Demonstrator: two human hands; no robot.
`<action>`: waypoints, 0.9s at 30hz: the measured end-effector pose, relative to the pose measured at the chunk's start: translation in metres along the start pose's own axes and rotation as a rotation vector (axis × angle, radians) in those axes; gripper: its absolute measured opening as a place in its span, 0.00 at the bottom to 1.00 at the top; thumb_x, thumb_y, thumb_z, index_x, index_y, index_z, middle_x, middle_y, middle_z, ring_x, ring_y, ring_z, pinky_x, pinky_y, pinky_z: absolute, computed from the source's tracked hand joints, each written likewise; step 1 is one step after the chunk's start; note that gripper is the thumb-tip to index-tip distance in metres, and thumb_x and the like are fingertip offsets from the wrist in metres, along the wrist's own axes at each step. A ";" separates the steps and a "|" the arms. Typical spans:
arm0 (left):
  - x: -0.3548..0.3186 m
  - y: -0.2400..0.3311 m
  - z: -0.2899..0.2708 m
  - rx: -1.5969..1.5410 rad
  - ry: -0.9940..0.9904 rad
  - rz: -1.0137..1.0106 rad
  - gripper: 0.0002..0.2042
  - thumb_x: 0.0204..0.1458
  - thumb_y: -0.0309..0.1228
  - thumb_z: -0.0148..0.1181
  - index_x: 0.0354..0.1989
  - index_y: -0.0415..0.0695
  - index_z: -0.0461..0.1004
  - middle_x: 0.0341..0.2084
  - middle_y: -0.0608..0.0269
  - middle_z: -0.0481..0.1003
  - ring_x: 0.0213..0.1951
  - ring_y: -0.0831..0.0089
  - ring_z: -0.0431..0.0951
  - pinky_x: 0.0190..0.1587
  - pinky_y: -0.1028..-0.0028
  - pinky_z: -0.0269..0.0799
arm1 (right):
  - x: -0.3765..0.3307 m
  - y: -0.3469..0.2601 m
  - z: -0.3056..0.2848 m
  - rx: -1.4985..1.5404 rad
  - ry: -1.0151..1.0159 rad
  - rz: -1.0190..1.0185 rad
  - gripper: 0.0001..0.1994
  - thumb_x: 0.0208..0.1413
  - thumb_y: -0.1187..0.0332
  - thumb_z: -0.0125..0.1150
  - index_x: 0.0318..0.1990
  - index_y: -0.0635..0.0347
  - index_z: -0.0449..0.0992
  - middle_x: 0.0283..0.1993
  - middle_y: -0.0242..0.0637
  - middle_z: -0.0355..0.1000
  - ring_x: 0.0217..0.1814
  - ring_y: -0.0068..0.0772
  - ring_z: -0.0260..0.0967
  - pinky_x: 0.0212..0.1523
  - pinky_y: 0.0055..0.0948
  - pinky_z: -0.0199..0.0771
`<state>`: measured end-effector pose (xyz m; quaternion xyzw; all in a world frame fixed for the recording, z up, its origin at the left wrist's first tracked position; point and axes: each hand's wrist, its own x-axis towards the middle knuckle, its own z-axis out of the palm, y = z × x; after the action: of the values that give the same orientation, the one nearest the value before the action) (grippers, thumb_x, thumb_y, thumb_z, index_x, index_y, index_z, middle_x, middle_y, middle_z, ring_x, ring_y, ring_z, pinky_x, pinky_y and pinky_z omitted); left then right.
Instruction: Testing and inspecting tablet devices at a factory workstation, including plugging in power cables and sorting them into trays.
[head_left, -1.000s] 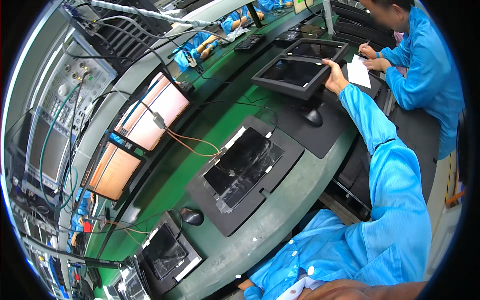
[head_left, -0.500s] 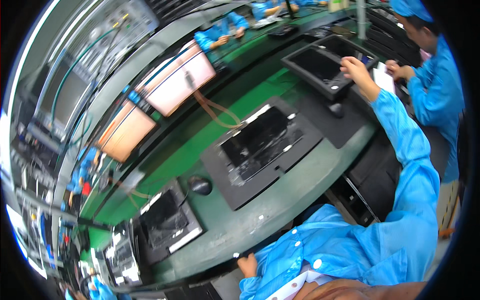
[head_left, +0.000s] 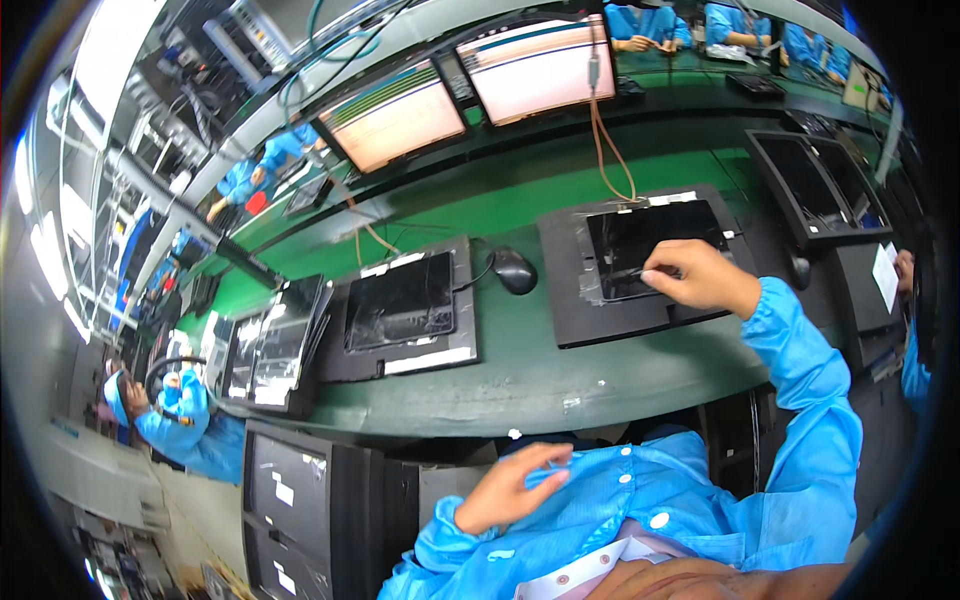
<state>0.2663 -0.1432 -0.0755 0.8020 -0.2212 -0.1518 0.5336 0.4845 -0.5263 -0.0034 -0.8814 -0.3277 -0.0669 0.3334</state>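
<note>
My right hand (head_left: 700, 277) reaches out over a flat black display panel (head_left: 650, 245) lying on a dark mat on the green bench (head_left: 520, 370), fingertips pinched at the clear film covering the panel's lower edge. My left hand (head_left: 510, 488) hangs low in front of my blue smock, below the bench edge, fingers loosely spread and holding nothing. A second film-covered panel (head_left: 402, 302) lies on its own mat to the left, with a black mouse (head_left: 514, 270) between the two.
Two lit monitors (head_left: 470, 90) stand at the back of the bench, an orange cable running down to the right panel. More panels are stacked at left (head_left: 275, 340) and right (head_left: 810, 185). Co-workers in blue sit at lower left (head_left: 170, 415) and far right (head_left: 915, 330). Black cabinets (head_left: 310, 500) stand below.
The view has swung left along the bench. My right hand has come back from the far panel to the panel in front of me. My left hand has risen into view.
</note>
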 end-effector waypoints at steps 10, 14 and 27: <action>0.091 -0.087 -0.125 0.938 0.907 -0.239 0.41 0.60 0.44 0.70 0.77 0.33 0.62 0.79 0.27 0.53 0.82 0.31 0.46 0.80 0.32 0.39 | 0.157 -0.039 0.186 -0.137 0.071 -0.357 0.15 0.64 0.61 0.66 0.52 0.60 0.85 0.55 0.45 0.80 0.58 0.51 0.77 0.58 0.51 0.78; 0.091 -0.112 -0.140 0.799 0.840 -0.353 0.40 0.60 0.47 0.70 0.75 0.33 0.66 0.78 0.29 0.56 0.81 0.33 0.48 0.80 0.35 0.42 | 0.215 -0.040 0.232 -0.351 -0.101 -0.251 0.18 0.60 0.58 0.67 0.51 0.61 0.87 0.51 0.48 0.78 0.57 0.53 0.76 0.58 0.52 0.77; 0.121 -0.092 -0.151 -1.487 1.011 0.107 0.20 0.71 0.33 0.61 0.65 0.38 0.68 0.63 0.51 0.76 0.64 0.54 0.78 0.70 0.53 0.74 | 0.241 -0.088 0.178 -0.170 -0.235 -0.069 0.17 0.55 0.55 0.73 0.43 0.59 0.84 0.35 0.51 0.83 0.40 0.60 0.82 0.46 0.51 0.80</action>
<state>0.4598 -0.0562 -0.1034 0.2092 0.1581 0.1403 0.9547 0.5992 -0.2364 -0.0111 -0.8964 -0.3878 -0.0019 0.2145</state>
